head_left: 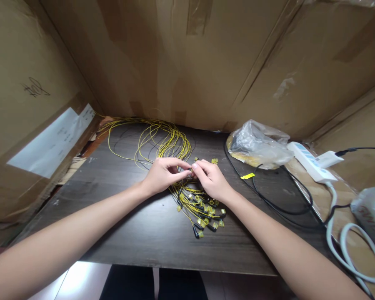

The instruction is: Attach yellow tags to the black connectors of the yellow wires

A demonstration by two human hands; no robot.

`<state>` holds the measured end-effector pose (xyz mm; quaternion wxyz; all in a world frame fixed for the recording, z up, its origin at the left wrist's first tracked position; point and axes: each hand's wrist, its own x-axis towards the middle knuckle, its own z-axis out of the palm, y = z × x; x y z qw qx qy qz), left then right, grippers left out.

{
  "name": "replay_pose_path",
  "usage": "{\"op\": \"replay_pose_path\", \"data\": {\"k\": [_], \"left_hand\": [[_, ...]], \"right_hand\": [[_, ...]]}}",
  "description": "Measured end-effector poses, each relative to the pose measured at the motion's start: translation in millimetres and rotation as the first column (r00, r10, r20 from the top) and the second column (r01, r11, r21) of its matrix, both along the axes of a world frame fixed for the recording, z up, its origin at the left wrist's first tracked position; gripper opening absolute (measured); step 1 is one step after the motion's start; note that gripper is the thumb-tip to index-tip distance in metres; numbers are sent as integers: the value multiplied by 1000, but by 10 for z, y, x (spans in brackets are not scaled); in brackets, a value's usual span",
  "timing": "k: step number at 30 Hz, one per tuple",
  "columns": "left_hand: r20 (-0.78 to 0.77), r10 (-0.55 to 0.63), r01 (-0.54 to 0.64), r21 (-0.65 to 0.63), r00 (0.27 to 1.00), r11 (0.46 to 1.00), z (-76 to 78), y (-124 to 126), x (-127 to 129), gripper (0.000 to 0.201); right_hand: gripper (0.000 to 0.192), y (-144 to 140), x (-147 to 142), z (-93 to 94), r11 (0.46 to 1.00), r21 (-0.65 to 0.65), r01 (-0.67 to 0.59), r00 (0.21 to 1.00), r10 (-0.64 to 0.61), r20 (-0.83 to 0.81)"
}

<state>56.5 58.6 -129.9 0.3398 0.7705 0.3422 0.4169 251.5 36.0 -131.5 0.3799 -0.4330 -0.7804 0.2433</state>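
Head view, dark wooden table point(137, 233), cardboard walls point(181, 54), hands point(187, 175) pinching yellow wires point(162, 141)

Dark wood-grain table point(137, 233), front edge near cam. Cardboard walls point(187, 62) box it in at back, L & R; tape strips on seams. White paper label point(54, 141) on L cardboard, scribble above it. R side: white power strip point(309, 162) w/ white cable, black cable point(275, 204) looped, crumpled plastic bag point(259, 143). Pale floor tiles point(81, 283) below table edge. Light dim, warm.
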Motion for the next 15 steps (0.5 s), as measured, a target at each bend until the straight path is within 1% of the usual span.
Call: {"op": "replay_pose_path", "data": {"k": [6, 11, 15], "left_hand": [[-2, 9, -9, -8, 1000, 1000, 5, -1, 10, 15], [-18, 33, -34, -25, 999, 999, -1, 7, 10, 15], [3, 20, -20, -21, 1000, 1000, -7, 15, 3, 15]], "right_hand": [[41, -4, -12, -1, 1000, -13, 15, 1000, -15, 0], [42, -8, -18, 8, 999, 24, 22, 1000, -22, 11], [42, -9, -29, 0, 998, 35, 43, 999, -43, -5]]}}
